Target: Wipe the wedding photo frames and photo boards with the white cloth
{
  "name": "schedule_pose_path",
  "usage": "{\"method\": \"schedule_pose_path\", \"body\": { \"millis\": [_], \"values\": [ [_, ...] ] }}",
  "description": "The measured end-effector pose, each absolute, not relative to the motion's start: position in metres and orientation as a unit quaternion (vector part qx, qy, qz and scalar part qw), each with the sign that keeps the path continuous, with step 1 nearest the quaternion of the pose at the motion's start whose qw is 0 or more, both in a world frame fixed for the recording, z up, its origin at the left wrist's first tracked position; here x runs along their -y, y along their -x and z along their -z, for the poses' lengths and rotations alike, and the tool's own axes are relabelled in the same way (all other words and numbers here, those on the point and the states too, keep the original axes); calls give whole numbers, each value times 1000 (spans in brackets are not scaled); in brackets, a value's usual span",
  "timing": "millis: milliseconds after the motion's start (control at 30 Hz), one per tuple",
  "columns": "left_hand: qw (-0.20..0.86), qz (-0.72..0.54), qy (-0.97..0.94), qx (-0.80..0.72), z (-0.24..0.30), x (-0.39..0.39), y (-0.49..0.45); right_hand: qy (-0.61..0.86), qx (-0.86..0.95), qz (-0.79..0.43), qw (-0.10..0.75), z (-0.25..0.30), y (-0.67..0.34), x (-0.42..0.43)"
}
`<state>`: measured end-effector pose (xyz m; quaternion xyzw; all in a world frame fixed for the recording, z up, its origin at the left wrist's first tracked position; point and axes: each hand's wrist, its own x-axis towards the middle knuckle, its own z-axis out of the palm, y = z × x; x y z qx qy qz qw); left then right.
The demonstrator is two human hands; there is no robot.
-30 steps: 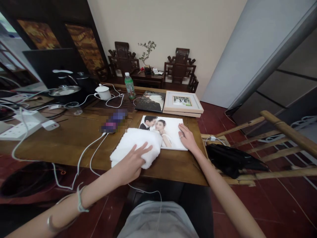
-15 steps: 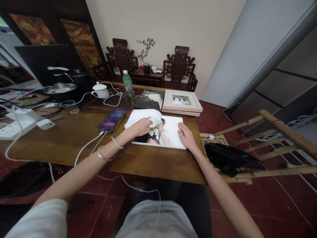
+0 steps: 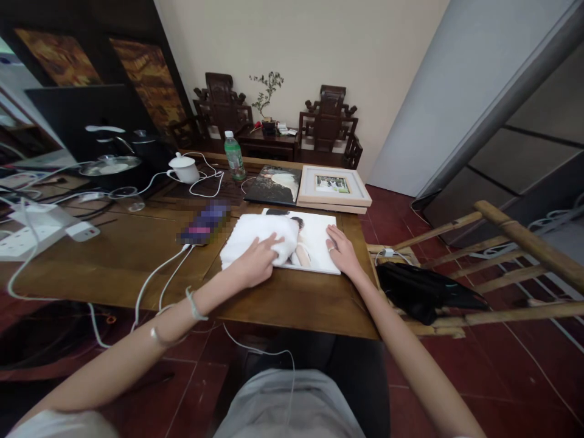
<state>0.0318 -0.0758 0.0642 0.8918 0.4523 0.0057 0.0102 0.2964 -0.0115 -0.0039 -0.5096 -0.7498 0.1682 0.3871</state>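
Note:
A photo panel (image 3: 320, 242) showing a couple lies flat on the wooden table in front of me. My left hand (image 3: 261, 258) grips a white cloth (image 3: 255, 232), pressed down over the panel's left part, with two fingers stretched out on top. The cloth hides much of the picture's left side and hangs past that edge. My right hand (image 3: 342, 248) is open, its fingers lying flat on the panel's right edge.
Behind the panel lie a dark photo board (image 3: 274, 184) and a light wooden picture frame (image 3: 335, 188). Leftward are a phone (image 3: 205, 222) with charging cables, a green-labelled bottle (image 3: 234, 156), a lidded white cup (image 3: 184, 168) and a power strip (image 3: 34, 237). A bamboo chair (image 3: 515, 243) stands at right.
My left hand has moved the cloth down toward me and slightly left across the panel. More of the panel's upper edge shows. My right hand stays at the right edge.

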Motion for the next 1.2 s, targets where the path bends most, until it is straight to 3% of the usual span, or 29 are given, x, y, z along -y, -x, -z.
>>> {"method": "schedule_pose_path", "body": {
  "millis": [233, 567, 733, 967, 1200],
  "values": [
    [50, -13, -906, -420, -77, 120, -24, 513, 754, -147, 382, 5, -297, 10],
    [-12, -17, -854, -519, -79, -10, -21, 512, 752, -157, 384, 2, -299, 11],
    [-21, -13, -847, -531, -72, -26, -18, 509, 749, -163, 392, 1, -299, 11],
    [-32, -3, -859, -511, -70, 4, -25, 514, 753, -153, 382, 2, -298, 11],
    [29, 8, -896, -443, -72, 97, -36, 503, 755, -158, 389, 3, -299, 11]
  ]
}}
